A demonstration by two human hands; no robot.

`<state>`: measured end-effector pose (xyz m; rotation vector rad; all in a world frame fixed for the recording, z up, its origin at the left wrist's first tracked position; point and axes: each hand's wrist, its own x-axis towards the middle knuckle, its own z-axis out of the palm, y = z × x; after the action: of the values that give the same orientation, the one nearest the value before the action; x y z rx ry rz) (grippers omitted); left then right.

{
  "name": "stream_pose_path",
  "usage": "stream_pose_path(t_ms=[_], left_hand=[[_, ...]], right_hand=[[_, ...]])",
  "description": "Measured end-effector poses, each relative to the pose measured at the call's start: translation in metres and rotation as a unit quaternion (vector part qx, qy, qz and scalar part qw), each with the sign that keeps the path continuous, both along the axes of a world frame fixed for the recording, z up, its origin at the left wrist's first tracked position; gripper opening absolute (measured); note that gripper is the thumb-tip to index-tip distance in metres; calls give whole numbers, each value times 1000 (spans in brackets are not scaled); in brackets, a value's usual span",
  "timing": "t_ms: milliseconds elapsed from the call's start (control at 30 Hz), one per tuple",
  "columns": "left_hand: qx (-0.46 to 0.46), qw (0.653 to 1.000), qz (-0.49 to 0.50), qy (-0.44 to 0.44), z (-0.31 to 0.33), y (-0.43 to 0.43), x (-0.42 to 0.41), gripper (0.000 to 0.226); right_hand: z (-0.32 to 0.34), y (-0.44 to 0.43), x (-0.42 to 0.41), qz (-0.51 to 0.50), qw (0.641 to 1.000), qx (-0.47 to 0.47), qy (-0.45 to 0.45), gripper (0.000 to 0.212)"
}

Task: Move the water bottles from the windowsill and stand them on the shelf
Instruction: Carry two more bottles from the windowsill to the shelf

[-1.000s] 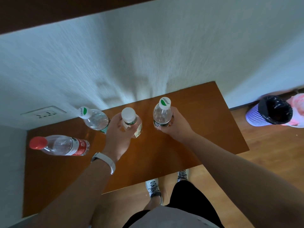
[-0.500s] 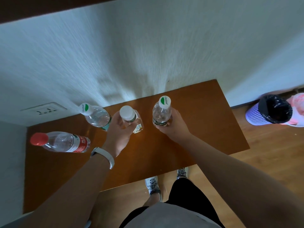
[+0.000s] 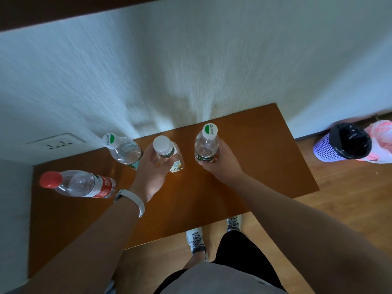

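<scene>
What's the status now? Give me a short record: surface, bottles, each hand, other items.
surface: wooden shelf against the wall
bottles: four, all upright
red-cap bottle: far left, free
green-logo bottle: by the wall, free
plain-cap bottle: held by left hand
right bottle: held by right hand
other: bin on the floor, socket on the wall
</scene>
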<state>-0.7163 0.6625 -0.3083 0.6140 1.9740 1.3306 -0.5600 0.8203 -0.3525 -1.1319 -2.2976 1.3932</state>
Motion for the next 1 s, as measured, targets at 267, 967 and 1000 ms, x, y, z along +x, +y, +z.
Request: stream_pose_path(t_ms=[267,967,1000], left_hand=[[5,1000,-26,-11,3,-2,-3,48],[-41,991,-122,42,19,-30,-14,73],[-45,992,-115,41,23,-33,-14,75]], right_hand=[[-2,-5,2,-11,1000,4,-20,70],[35,-4,22,44,994,33,-96,77],[42,0,25,48,992,43,-110,81]])
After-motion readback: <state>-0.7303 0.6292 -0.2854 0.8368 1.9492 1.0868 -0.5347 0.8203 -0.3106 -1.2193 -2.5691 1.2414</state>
